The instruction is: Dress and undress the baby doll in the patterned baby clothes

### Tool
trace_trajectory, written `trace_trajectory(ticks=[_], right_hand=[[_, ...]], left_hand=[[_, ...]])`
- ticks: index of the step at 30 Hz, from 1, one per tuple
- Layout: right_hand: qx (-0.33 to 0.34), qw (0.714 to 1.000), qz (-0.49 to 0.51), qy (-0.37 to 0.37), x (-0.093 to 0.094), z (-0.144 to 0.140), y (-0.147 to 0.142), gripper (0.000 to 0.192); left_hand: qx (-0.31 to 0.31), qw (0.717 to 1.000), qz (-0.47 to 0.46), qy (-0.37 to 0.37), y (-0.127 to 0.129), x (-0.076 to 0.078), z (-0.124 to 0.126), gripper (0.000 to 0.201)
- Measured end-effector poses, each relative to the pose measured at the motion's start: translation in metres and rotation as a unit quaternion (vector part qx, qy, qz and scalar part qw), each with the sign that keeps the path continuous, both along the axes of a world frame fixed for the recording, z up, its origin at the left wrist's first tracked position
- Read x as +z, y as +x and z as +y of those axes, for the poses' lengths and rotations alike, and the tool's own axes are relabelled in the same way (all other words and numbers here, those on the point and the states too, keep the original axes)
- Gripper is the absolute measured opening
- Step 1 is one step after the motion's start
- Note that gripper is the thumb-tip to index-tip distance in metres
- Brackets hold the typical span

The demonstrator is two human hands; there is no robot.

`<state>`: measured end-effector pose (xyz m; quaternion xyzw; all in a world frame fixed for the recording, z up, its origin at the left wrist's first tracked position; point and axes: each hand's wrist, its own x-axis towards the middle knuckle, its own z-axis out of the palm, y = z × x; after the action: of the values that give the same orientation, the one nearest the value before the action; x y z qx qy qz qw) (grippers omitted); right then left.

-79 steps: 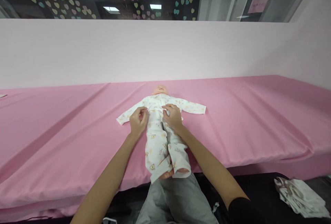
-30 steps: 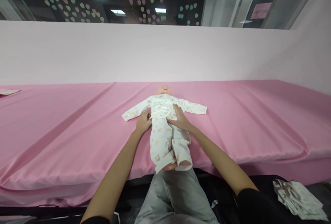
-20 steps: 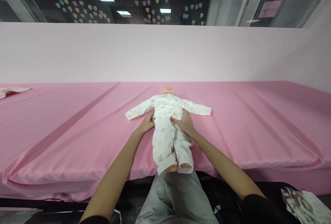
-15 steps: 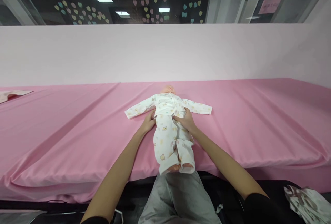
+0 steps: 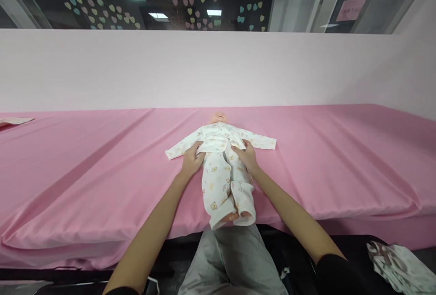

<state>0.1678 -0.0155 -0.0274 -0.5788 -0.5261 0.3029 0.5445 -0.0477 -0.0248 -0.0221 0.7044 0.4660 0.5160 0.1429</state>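
A baby doll (image 5: 218,117) lies on its back, feet toward me, in a white printed top (image 5: 218,135) and matching trousers (image 5: 215,181). The top's sleeves stretch out to both sides. At the left end of its hem, my left hand (image 5: 192,159) pinches the fabric between thumb and fingers. My right hand (image 5: 248,156) grips the hem on the other side, its thumb over the front of the doll's waist. One trouser leg is bunched higher than the other, and the doll's feet show only partly at the cuffs.
A pink sheet (image 5: 327,163) with soft folds covers the table. Behind it rises a white wall (image 5: 204,68) below a window with heart stickers. A pale cloth (image 5: 15,121) lies at the far left, and crumpled fabric (image 5: 402,265) rests at the lower right.
My left hand has moved up from beside the doll's waist onto the top's hem, which now spreads wider to the left. My right hand has shifted slightly, still at the hem.
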Motion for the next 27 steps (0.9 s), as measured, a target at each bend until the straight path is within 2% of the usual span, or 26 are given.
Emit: trace_trajectory(ticks=[2,4,6,8,11,13,18,23,27], right_hand=[[0.002,0.998,-0.063,0.027,0.004,-0.008,-0.002,0.054],[0.0,0.989,-0.14,0.042,0.009,-0.017,-0.005,0.056],[-0.02,0.976,-0.21,0.058,0.014,-0.024,-0.006,0.06],[-0.057,0.96,-0.258,0.092,0.017,-0.027,-0.006,0.053],[-0.076,0.942,-0.278,0.172,0.017,-0.027,-0.004,0.023],[-0.052,0.936,-0.269,0.222,0.016,-0.026,-0.003,0.014],[0.051,0.907,-0.302,0.289,0.013,-0.025,-0.005,0.013],[0.097,0.893,-0.334,0.285,0.015,-0.026,-0.005,0.01],[0.12,0.891,-0.349,0.266,0.017,-0.028,-0.004,0.022]], left_hand=[[0.087,0.986,0.089,0.111,0.001,0.0,-0.004,0.025],[0.127,0.965,0.125,0.193,0.003,0.0,-0.007,0.023],[0.119,0.947,0.151,0.255,0.006,0.001,-0.009,0.021],[0.094,0.936,0.178,0.29,0.01,0.003,-0.01,0.019],[0.053,0.94,0.177,0.288,0.017,0.007,-0.013,0.009],[0.028,0.95,0.155,0.269,0.022,0.008,-0.016,0.016],[-0.004,0.961,0.146,0.237,0.028,0.007,-0.021,0.022],[-0.012,0.965,0.166,0.201,0.026,0.005,-0.022,0.02],[-0.018,0.971,0.166,0.174,0.024,0.002,-0.021,0.024]])
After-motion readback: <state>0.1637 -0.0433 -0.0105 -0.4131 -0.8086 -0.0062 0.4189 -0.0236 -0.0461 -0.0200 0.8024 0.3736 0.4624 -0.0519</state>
